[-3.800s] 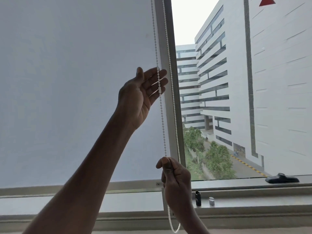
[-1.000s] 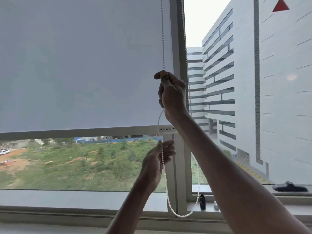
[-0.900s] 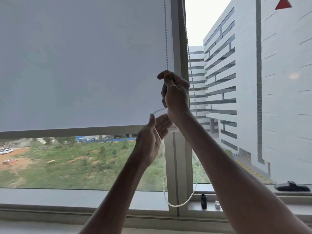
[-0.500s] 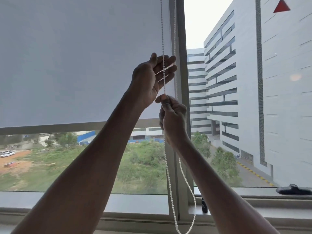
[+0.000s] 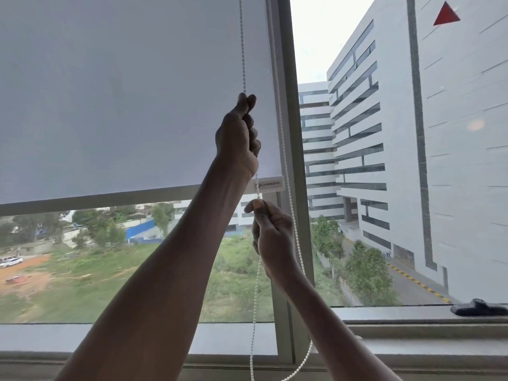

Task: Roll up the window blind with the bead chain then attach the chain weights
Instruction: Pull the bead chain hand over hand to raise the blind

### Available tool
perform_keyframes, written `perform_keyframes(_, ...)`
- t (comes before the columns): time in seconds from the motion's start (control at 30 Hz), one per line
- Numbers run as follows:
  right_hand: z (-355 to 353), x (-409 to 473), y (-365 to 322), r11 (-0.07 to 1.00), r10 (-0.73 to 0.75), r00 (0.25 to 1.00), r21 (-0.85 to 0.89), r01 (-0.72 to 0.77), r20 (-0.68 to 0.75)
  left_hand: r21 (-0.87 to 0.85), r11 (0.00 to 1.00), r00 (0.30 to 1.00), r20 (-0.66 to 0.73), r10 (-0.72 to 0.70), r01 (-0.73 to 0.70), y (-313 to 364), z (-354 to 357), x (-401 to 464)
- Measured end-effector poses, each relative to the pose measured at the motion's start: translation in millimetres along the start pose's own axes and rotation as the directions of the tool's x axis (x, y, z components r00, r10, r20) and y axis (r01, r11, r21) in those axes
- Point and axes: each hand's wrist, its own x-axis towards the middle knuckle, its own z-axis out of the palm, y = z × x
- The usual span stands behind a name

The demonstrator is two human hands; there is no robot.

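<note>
At frame centre, white bead chain (image 5: 243, 50) is pinched above by left hand (image 5: 240, 138), below by right hand (image 5: 270, 232); blind (image 5: 123, 92) is half raised.

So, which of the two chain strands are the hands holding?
The left strand, in front of the blind. Left hand and right hand both grip it; the right strand by the frame hangs free.

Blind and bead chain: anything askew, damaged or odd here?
Nothing stands out. The blind hangs part-raised, its bottom bar roughly level. Both hands, left hand above right hand, pinch the same bead chain strand, which looks intact.
</note>
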Motion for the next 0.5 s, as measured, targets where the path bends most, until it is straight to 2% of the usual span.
perform_keyframes(0.27,-14,-18,19,0.987,0.16,0.971,0.003,-0.163,0.178,-0.052,0.998,0.999,-0.046,0.029,-0.031,-26,-24,-18)
perform_keyframes(0.4,-14,-13,10,0.981,0.161,0.949,0.06,-0.183,0.27,-0.054,0.997,0.997,-0.058,0.045,-0.048,-25,-34,-23)
perform_keyframes(0.5,-8,10,-13,0.973,0.151,0.953,0.127,-0.19,0.263,-0.047,0.997,0.996,-0.075,0.057,-0.061,-22,-33,-28)
